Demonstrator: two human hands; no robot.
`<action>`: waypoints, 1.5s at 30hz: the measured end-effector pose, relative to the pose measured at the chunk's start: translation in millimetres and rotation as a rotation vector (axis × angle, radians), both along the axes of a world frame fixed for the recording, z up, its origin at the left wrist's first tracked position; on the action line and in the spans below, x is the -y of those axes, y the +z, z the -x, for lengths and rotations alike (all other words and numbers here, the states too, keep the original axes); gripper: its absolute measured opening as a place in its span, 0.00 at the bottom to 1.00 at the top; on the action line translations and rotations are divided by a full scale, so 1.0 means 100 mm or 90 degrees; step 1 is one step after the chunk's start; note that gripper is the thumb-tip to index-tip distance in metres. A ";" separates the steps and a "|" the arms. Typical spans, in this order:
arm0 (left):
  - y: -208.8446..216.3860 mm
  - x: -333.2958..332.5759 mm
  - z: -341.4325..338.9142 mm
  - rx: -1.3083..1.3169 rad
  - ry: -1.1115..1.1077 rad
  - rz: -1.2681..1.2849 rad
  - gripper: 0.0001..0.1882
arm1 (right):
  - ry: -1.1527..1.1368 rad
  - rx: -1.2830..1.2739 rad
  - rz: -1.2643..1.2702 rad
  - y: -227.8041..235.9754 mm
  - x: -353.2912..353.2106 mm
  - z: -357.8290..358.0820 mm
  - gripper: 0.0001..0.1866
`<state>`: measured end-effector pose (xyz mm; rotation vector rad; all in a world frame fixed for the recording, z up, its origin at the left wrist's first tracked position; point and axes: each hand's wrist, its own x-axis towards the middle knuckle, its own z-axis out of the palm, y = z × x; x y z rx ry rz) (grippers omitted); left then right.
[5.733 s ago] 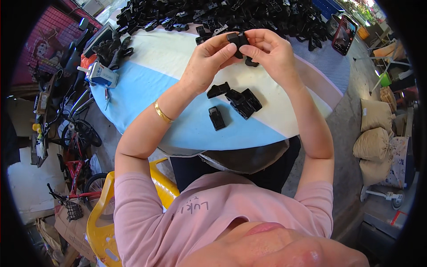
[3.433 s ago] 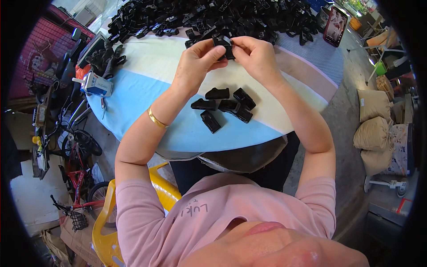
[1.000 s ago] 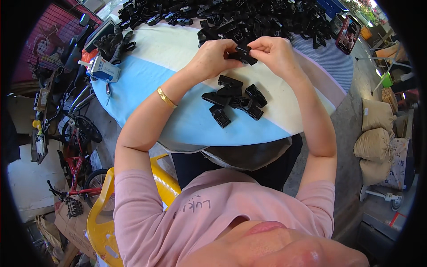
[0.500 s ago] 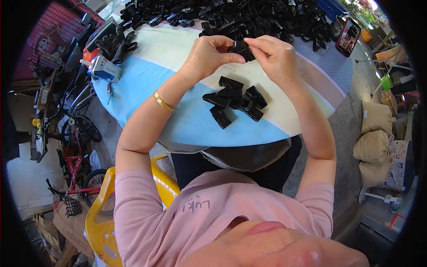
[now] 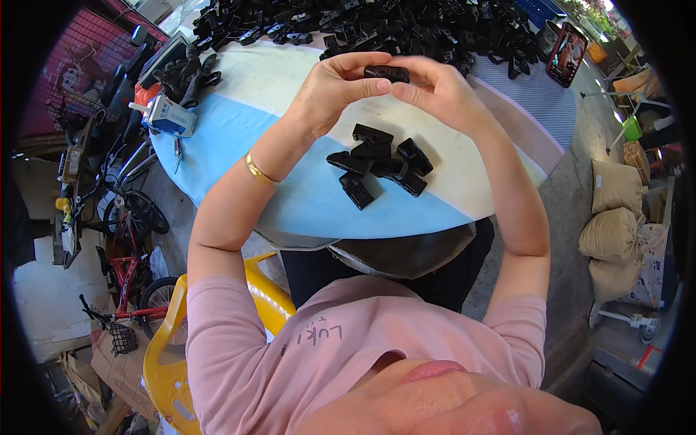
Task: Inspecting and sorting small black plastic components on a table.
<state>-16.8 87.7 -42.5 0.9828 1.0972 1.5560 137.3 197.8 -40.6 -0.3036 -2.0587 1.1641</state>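
Note:
Between my two hands, above the far half of the table, is a small black plastic part (image 5: 386,73). My left hand (image 5: 339,85) grips its left end with thumb and fingers. At its right end my right hand (image 5: 440,90) closes its fingers and thumb on the same part. The part's long side lies roughly level, and its exact kind cannot be made out. Closer to me, a loose cluster of similar black plastic parts (image 5: 372,150) lies on the cloth. A big heap of black parts (image 5: 406,32) covers the far edge of the table.
A striped cloth (image 5: 239,138) covers the round table. At its left stand a blue-and-white drink carton (image 5: 171,117) and dark gloves (image 5: 185,76). A phone (image 5: 567,55) leans upright at the far right, beside a blue crate (image 5: 540,11). A yellow plastic chair (image 5: 163,355) is at my left.
The black part has been turned, so its long narrow side now faces me. My right hand has shifted from a fingertip pinch to a flatter hold around its end.

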 end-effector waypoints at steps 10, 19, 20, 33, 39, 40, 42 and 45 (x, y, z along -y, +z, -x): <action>-0.05 0.01 0.00 -0.127 -0.057 0.029 0.19 | 0.121 0.211 0.062 0.14 -0.34 -0.15 0.15; -0.08 -0.08 0.02 -0.474 -0.069 0.083 0.15 | -0.218 0.302 -0.304 -0.06 -0.58 -0.24 0.14; -0.09 -0.13 0.03 -0.475 -0.069 0.081 0.15 | -0.219 0.301 -0.305 -0.06 -0.57 -0.22 0.14; -0.08 -0.37 0.04 -0.717 0.239 -0.204 0.15 | -0.192 0.426 -0.361 0.02 -0.39 -0.28 0.13; -0.05 -0.28 -0.01 -0.056 -0.018 -0.044 0.15 | -0.156 0.163 -0.105 0.03 -0.43 -0.19 0.19; -0.06 -0.28 -0.02 -0.055 -0.014 -0.046 0.15 | -0.102 0.005 -0.029 0.01 -0.46 -0.17 0.20; -0.07 -0.27 -0.03 -0.105 -0.001 -0.064 0.15 | -0.085 0.007 -0.031 0.01 -0.34 -0.11 0.18; -0.08 -0.22 -0.07 -0.114 0.042 -0.075 0.15 | -0.075 0.022 -0.075 0.05 -0.16 -0.06 0.17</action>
